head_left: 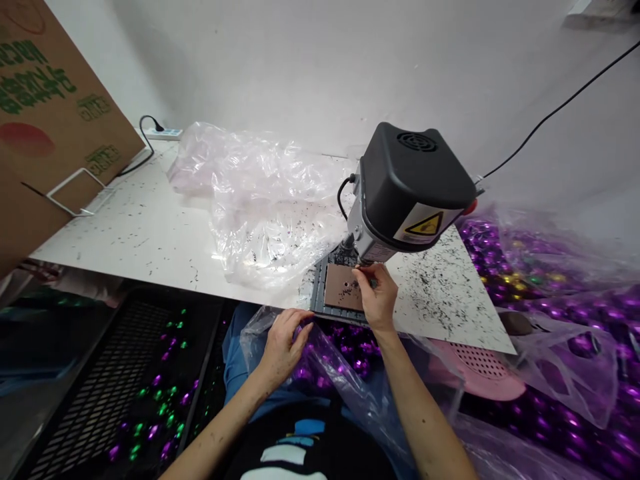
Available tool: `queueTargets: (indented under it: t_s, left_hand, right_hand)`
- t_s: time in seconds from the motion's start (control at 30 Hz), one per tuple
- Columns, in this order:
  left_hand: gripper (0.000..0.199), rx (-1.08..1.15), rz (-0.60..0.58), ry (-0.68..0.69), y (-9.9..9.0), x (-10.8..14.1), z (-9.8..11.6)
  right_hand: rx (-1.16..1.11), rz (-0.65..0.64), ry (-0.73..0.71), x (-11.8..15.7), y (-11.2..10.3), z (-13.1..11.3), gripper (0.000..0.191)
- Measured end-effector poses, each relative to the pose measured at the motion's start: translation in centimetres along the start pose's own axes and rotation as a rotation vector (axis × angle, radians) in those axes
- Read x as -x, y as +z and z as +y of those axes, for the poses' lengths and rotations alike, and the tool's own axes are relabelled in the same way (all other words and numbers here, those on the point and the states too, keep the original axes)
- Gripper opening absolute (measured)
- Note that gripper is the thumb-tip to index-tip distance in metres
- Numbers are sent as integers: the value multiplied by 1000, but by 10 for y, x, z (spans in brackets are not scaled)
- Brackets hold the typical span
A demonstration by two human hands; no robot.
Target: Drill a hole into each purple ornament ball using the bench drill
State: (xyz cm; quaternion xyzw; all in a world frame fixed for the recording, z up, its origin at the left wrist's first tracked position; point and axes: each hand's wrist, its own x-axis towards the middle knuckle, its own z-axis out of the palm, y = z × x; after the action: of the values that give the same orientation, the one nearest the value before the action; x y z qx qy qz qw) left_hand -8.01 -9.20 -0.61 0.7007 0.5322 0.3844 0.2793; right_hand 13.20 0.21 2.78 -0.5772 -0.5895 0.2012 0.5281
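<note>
Under the head of a small bench drill press (pixel 417 187), my right hand (pixel 379 299) is closed in a pinch. Its fingertips are close to the drill; what they grip is hidden. Below them, a brown square board (pixel 336 288) with a small hole and dark shavings lies on the machine's grey base (pixel 319 287). My left hand (pixel 286 343) rests by the table's front edge with fingers loosely stretched and thumb apart. It is over an open clear plastic bag (pixel 320 363) in my lap, filled with shiny purple balls (pixel 357 353).
Crumpled clear plastic (pixel 270 207) covers the middle of the white table (pixel 150 233), which is strewn with dark shavings. A cardboard box (pixel 60 113) stands left. On the floor side is a black crate (pixel 100 373) with green and purple pieces. Bagged purple balls (pixel 560 400) and a pink stool (pixel 480 370) are right.
</note>
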Motion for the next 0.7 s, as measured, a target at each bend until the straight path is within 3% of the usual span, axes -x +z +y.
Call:
queueTargets:
  t_s: [0.47, 0.7]
  left_hand:
    - [20, 110, -6, -24, 2, 7, 2]
    - [20, 165, -21, -38, 2, 6, 5]
  right_hand:
    - [17, -54, 106, 2, 14, 33, 41]
    - [109, -73, 116, 21, 15, 44, 39]
